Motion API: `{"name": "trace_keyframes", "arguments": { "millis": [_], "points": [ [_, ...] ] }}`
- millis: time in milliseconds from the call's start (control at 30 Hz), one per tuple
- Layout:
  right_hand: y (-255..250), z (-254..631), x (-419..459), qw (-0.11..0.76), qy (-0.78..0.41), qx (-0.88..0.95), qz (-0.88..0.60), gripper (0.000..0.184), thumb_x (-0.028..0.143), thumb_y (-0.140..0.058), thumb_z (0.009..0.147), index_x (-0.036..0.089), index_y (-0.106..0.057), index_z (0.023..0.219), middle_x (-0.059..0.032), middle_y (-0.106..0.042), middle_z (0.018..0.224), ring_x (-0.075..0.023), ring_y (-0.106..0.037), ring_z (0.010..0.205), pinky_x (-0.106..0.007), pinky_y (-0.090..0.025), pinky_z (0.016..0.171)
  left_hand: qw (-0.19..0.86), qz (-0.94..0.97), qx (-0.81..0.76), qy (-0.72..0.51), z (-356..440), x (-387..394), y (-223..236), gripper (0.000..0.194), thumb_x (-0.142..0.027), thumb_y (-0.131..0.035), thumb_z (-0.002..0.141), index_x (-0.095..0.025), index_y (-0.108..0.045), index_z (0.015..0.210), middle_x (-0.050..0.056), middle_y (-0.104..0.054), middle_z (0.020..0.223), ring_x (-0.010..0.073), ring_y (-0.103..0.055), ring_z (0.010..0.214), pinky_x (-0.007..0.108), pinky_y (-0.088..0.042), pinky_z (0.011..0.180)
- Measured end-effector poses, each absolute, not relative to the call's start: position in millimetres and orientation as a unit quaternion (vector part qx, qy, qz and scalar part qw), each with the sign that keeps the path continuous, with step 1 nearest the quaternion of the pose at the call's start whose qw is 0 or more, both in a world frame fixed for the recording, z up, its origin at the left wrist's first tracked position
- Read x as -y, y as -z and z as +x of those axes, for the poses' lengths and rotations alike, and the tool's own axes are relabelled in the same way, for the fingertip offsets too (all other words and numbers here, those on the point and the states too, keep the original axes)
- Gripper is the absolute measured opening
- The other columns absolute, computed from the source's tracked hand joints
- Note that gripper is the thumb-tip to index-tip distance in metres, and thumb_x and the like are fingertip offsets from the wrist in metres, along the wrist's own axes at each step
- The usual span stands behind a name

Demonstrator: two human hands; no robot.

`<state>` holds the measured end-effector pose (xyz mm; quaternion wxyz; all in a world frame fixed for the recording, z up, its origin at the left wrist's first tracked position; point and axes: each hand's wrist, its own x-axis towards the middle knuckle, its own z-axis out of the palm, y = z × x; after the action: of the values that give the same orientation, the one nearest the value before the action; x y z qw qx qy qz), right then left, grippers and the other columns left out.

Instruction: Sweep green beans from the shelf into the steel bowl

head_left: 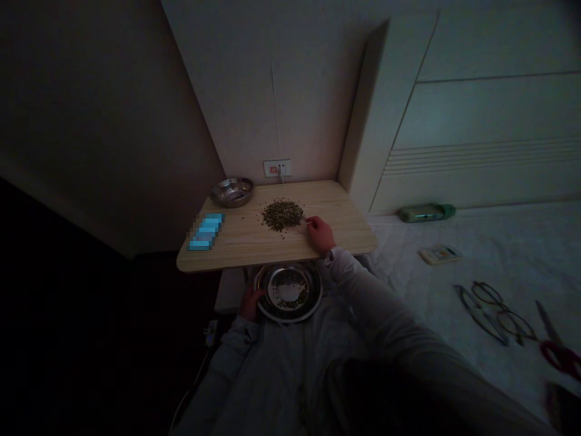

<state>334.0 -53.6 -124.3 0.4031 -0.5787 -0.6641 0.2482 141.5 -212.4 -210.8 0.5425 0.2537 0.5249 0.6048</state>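
A heap of small dark green beans (282, 214) lies on the light wooden table (345, 236). My right hand (320, 233) rests on the tabletop at the heap's right edge, fingers pinched together at the beans. My left hand (250, 301) grips the left rim of a steel plate (313, 297) held below the table's front edge. A few beans lie in that plate.
An empty steel bowl (232, 191) stands at the table's back left, a blue phone (206, 231) at its left edge. A wall socket (276, 168) sits behind. On the bed to the right lie a green case (426, 212), a small remote (440, 254), two pairs of glasses (492, 309) and red-handled scissors (559, 348).
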Motion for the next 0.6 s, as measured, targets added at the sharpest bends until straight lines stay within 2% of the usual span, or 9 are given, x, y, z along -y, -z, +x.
{"name": "trace_keyframes", "arguments": {
  "millis": [167,367,600],
  "points": [
    [122.4,334.1,55.1,0.395,-0.272,0.672,-0.565,0.028,0.023,-0.041,0.074,0.017,-0.062,0.09,-0.0017,-0.06,0.068,-0.0149,-0.051,0.066,-0.027,-0.039,0.067,0.559,0.233,-0.525,-0.598,143.7,213.2,205.7,0.055,-0.022,-0.065,0.053,-0.018,-0.061,0.108,0.005,-0.069,0.099,0.0288,-0.055,0.107,0.038,-0.043,0.09],
    [123.6,334.5,52.9,0.4,-0.287,0.666,-0.561,0.028,0.023,-0.043,0.074,0.018,-0.062,0.092,-0.0002,-0.059,0.067,-0.0137,-0.051,0.065,-0.026,-0.04,0.066,0.556,0.221,-0.546,-0.587,143.6,213.4,208.0,0.043,-0.023,-0.065,0.052,-0.016,-0.065,0.094,0.004,-0.071,0.079,0.0272,-0.063,0.086,0.037,-0.047,0.079],
    [123.0,332.8,54.9,0.369,-0.284,0.708,-0.531,0.029,0.025,-0.045,0.077,0.018,-0.062,0.099,-0.0013,-0.061,0.073,-0.0133,-0.052,0.067,-0.026,-0.04,0.067,0.552,0.22,-0.557,-0.58,145.0,212.4,205.7,0.046,-0.022,-0.064,0.05,-0.016,-0.066,0.096,0.002,-0.07,0.073,0.0268,-0.064,0.08,0.036,-0.048,0.076]
  ]
}}
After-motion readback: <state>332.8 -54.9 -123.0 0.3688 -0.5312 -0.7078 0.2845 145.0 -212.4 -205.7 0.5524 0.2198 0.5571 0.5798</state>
